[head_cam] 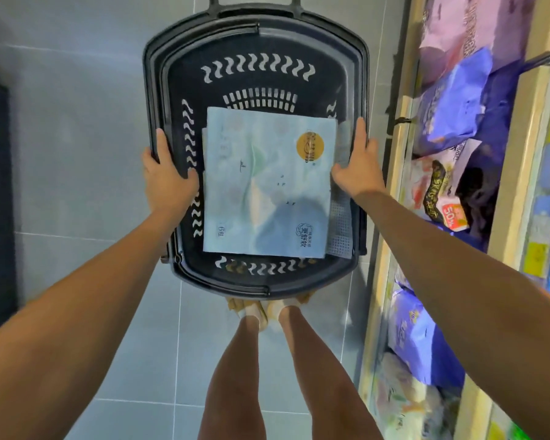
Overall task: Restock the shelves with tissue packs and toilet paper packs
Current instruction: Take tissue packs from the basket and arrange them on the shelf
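both hands on black basket, pale blue tissue pack inside

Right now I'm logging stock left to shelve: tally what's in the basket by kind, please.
Light blue tissue pack: 1
Grey perforated item beneath it, kind unclear: 1
Total in the black basket: 2 visible; anything else is hidden under the pack.

The slotted plastic shopping basket is black, with wavy cut-outs showing pale. The flat tissue pack inside is light blue with a round orange logo. Shelf packs are blue, purple and pink. The tiled floor is grey.
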`<state>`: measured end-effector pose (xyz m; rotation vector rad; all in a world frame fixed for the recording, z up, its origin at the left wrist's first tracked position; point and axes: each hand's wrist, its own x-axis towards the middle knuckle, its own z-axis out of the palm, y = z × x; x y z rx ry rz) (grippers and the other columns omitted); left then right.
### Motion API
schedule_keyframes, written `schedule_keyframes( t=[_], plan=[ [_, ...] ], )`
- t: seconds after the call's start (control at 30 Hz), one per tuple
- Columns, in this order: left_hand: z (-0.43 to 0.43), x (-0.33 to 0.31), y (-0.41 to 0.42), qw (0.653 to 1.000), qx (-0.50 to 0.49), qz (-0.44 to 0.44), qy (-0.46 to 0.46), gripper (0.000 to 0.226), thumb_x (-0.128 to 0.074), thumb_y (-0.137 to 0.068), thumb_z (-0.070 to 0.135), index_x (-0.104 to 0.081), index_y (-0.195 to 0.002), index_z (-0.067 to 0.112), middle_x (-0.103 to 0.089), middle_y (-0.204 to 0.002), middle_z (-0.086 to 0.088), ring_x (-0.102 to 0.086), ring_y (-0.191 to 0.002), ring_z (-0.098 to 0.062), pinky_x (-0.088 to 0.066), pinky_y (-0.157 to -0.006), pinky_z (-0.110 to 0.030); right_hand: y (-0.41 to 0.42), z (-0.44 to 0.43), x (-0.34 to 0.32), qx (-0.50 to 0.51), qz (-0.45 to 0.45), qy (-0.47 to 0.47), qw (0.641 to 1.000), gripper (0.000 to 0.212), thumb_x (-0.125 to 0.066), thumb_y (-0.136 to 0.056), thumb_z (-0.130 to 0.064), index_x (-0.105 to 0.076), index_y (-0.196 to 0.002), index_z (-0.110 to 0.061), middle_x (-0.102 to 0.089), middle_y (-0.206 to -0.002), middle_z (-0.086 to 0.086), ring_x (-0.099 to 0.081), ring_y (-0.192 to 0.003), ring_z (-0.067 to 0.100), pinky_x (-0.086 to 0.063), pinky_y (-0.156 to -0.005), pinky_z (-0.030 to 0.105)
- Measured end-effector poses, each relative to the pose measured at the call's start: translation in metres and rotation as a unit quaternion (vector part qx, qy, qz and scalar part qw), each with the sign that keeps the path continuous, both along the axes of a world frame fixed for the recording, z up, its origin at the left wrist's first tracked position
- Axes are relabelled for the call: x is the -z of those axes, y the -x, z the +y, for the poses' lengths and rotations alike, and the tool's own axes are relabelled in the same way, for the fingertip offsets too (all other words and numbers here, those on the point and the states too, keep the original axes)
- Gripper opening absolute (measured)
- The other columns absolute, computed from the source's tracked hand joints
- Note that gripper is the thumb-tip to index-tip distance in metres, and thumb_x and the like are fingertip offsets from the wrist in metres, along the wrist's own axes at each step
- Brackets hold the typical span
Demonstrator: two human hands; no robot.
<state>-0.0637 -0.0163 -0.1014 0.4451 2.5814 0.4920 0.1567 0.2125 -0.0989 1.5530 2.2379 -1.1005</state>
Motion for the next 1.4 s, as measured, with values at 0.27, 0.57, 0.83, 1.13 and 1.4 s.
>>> schedule_keyframes(
  t=[0.27, 0.57, 0.83, 1.13, 1.4],
  plan=[
    [0.002, -0.007, 0.009, 0.993, -0.062, -0.066, -0.072, 0.083, -0.058, -0.089, 0.020, -0.005, -0.152, 0.033, -0.038, -0.132, -0.010, -0.049, -0.101, -0.018, -0.044, -0.088, -0.031, -0.001, -0.008, 0.000, 0.070, 0.039, -0.015, 0.997, 0.081, -0.054, -0.091, -0.015, -0.006, -0.153, -0.034, -0.030, -0.145, 0.010, -0.056, -0.109, 0.034, -0.046, -0.082, 0.035],
    [-0.006, -0.034, 0.013, 0.986, -0.054, -0.127, -0.091, 0.087, -0.061, -0.088, 0.010, -0.005, -0.152, 0.031, -0.032, -0.147, -0.008, -0.045, -0.122, -0.015, -0.037, -0.094, -0.024, -0.009, -0.010, -0.032, 0.063, 0.061, -0.032, 0.996, 0.077, -0.059, -0.090, -0.022, -0.013, -0.152, -0.030, -0.035, -0.141, 0.011, -0.049, -0.117, 0.032, -0.044, -0.094, 0.040],
    [0.001, -0.127, 0.009, 0.982, -0.003, -0.155, -0.109, 0.088, -0.064, -0.087, 0.017, -0.007, -0.152, 0.032, -0.030, -0.151, -0.004, -0.039, -0.132, -0.019, -0.037, -0.108, -0.037, -0.034, -0.012, -0.129, 0.095, 0.076, -0.030, 0.992, 0.074, -0.060, -0.089, -0.023, -0.019, -0.151, -0.029, -0.034, -0.145, 0.014, -0.038, -0.132, 0.032, -0.035, -0.103, 0.040],
    [0.014, -0.264, -0.001, 0.978, 0.089, -0.138, -0.128, 0.085, -0.066, -0.088, 0.017, -0.012, -0.153, 0.021, -0.023, -0.157, 0.002, -0.029, -0.141, -0.018, -0.029, -0.114, -0.036, -0.070, -0.035, -0.258, 0.170, 0.090, -0.037, 0.981, 0.079, -0.064, -0.085, -0.031, -0.020, -0.150, -0.027, -0.029, -0.149, 0.015, -0.031, -0.137, 0.032, -0.036, -0.104, 0.044],
    [0.024, -0.315, 0.028, 0.955, 0.197, -0.182, -0.129, 0.084, -0.066, -0.088, 0.018, -0.013, -0.153, 0.023, -0.020, -0.158, 0.004, -0.027, -0.143, -0.020, -0.029, -0.115, -0.041, -0.071, -0.089, -0.310, 0.269, 0.086, -0.073, 0.957, 0.084, -0.067, -0.082, -0.043, -0.019, -0.150, -0.028, -0.033, -0.147, 0.013, -0.038, -0.134, 0.031, -0.041, -0.105, 0.050]
  ],
)
